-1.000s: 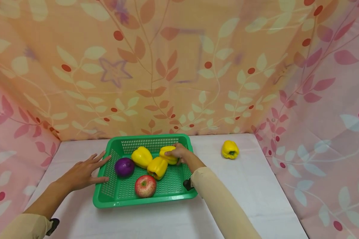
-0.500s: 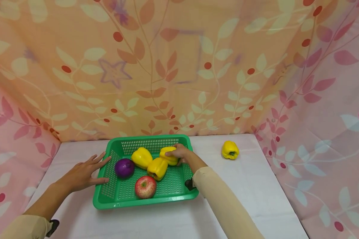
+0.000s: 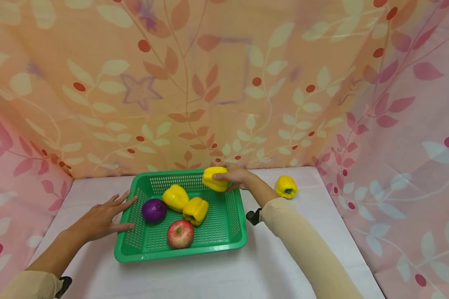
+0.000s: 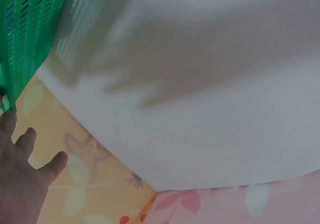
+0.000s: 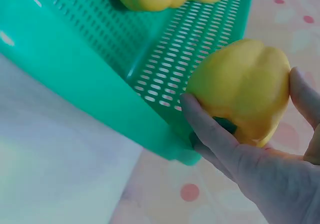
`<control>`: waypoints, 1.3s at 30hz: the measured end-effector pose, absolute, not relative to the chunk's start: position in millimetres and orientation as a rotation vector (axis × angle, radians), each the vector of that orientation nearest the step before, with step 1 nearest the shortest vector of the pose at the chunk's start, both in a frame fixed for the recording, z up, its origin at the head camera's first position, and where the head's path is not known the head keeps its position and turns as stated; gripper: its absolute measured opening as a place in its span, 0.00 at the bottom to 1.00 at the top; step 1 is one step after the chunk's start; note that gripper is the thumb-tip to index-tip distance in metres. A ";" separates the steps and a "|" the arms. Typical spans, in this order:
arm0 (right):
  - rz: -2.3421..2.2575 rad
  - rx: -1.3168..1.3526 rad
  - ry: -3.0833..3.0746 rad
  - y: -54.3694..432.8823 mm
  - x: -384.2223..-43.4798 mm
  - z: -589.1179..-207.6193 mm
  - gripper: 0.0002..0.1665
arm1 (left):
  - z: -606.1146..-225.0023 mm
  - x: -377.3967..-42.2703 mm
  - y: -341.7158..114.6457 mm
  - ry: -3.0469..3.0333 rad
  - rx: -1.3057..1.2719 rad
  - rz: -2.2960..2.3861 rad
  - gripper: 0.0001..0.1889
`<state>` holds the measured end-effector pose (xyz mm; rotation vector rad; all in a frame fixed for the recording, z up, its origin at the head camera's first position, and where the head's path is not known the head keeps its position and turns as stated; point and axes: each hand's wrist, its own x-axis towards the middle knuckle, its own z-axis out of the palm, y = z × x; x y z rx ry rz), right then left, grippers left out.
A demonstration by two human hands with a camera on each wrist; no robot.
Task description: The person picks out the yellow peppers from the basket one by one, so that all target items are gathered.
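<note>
Yellow pepper [image 5: 240, 86] | lifted off basket [image 3: 179, 254] floor to its one-o'clock corner, two peppers [image 3: 196, 209] remaining below | right hand [image 3: 241, 177] curled round it; left hand [image 3: 102, 218] spread, empty, at nine-o'clock rim

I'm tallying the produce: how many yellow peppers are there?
4: two peppers in the basket, one held by the right hand, one on the table to the right. None appear hidden.

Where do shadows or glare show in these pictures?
Head view: soft shadows fall on the flat white tabletop beside the green perforated plastic basket; left wrist view: dim, with a broad shadow, finger-like at its edge, across the tabletop; right wrist view: bright glints on the basket's rim.
</note>
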<state>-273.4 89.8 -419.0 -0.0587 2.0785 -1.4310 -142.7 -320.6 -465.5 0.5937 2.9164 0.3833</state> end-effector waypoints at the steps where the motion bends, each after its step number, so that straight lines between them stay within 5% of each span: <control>1: -1.428 -0.063 2.078 92.5 -274.3 -415.4 0.35 | -465.4 -142.2 -320.8 2.918 0.594 0.381 0.47; 18: -1.604 0.082 2.115 165.0 -295.3 -396.3 0.39 | -466.3 -141.7 -321.0 2.919 0.585 0.374 0.47; 39: -1.670 0.408 2.152 213.0 -289.8 -463.7 0.39 | -464.9 -141.5 -319.1 2.917 0.581 0.390 0.48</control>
